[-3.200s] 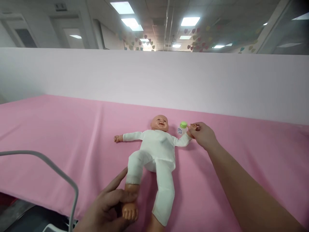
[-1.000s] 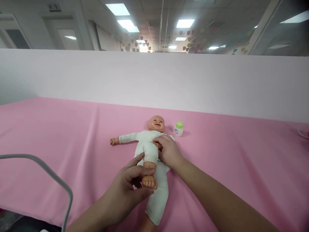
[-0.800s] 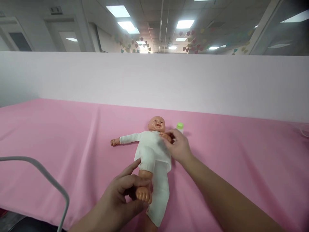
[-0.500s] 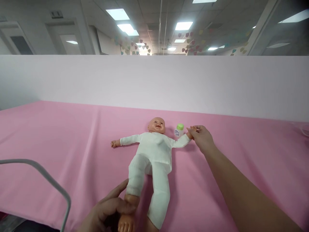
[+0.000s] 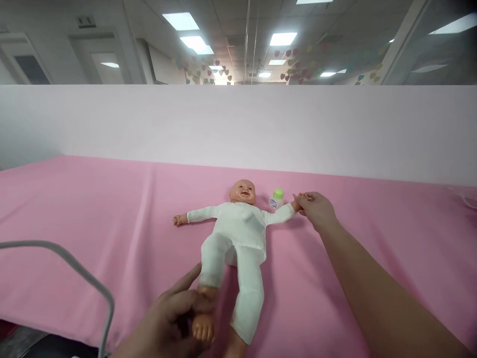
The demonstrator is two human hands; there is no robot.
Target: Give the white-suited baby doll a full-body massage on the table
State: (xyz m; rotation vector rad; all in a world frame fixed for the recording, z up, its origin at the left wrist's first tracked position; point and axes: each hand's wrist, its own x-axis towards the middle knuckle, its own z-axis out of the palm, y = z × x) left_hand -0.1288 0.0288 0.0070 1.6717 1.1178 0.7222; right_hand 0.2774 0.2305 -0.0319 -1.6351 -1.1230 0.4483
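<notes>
Before you, a pink cloth [image 5: 93,209] with soft folds meets a plain white partition [image 5: 238,129]. Above it, your view takes in lit rectangular ceiling panels [image 5: 283,39], pale doors [image 5: 106,67] at left and small heart-shaped decorations [image 5: 296,72].

The only view is worn on the person's head, looking forward and down from the near side of the pink cloth [image 5: 112,209], close enough to take in the whole length of the doll [image 5: 242,226] and both forearms. It faces the white partition [image 5: 238,129] across the far edge of the cloth, tilted so that ceiling lights [image 5: 283,39] show above it, and no second view shares any part of the scene.
</notes>
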